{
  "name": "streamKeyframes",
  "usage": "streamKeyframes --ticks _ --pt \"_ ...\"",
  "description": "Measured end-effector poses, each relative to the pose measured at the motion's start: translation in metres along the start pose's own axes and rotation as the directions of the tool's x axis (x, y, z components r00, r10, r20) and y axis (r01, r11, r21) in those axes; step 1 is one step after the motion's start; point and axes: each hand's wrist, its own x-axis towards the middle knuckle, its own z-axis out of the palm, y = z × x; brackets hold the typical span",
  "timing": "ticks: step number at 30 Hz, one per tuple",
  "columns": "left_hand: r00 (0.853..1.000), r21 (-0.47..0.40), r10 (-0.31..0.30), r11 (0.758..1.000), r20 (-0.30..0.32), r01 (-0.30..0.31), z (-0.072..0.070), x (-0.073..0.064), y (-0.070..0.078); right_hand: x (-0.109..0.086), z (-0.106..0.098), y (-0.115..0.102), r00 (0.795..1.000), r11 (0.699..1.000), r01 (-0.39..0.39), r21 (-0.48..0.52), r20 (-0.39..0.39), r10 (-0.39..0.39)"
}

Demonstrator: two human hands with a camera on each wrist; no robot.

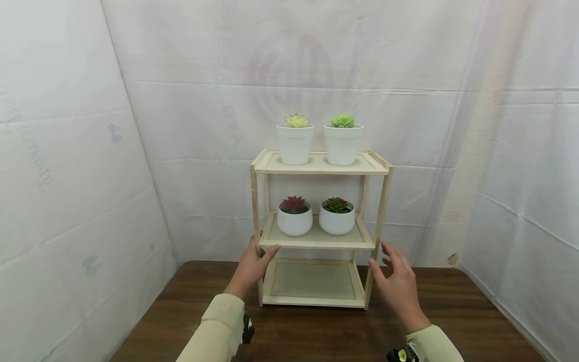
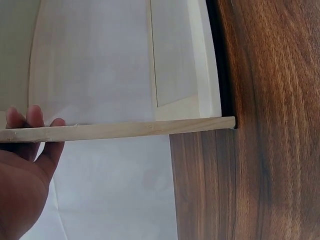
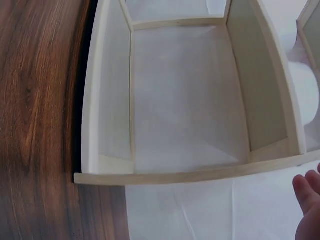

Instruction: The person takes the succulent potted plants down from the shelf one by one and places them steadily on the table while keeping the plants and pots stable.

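A pale wooden three-tier shelf [image 1: 316, 245] stands upright on the table. On its left side, my left hand [image 1: 251, 265] grips the front post [image 2: 115, 131] just below the middle tier, thumb in front and fingertips showing past the wood. My right hand [image 1: 398, 281] is beside the right post, its fingers spread and loosely bent; in the right wrist view the fingertips [image 3: 304, 187] are a little apart from the wood. Two tall white pots with a yellowish succulent [image 1: 296, 120] and a green succulent [image 1: 343, 120] sit on the top tier.
The middle tier carries two round white pots, one with a red succulent [image 1: 294, 204], one with a dark green succulent [image 1: 337, 205]. Beneath is a dark brown wooden table [image 1: 307, 334]. White sheeting [image 1: 203, 125] hangs behind and on both sides.
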Motion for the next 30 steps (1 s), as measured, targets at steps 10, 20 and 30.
streamKeyframes --ticks 10,20,30 --pt "1.0 0.003 0.027 1.0 -0.008 -0.027 -0.008 -0.001 -0.003 0.001 0.009 -0.022 0.999 0.997 0.04 0.066 0.011 -0.041" --pt "1.0 -0.088 0.022 0.996 0.011 -0.021 -0.004 -0.005 -0.001 0.014 0.009 -0.035 0.998 0.99 0.029 0.137 0.054 -0.037" --pt "0.999 -0.077 0.034 0.996 0.018 -0.033 0.003 -0.004 0.001 0.033 0.004 -0.042 0.986 0.987 -0.076 0.142 0.155 0.053"
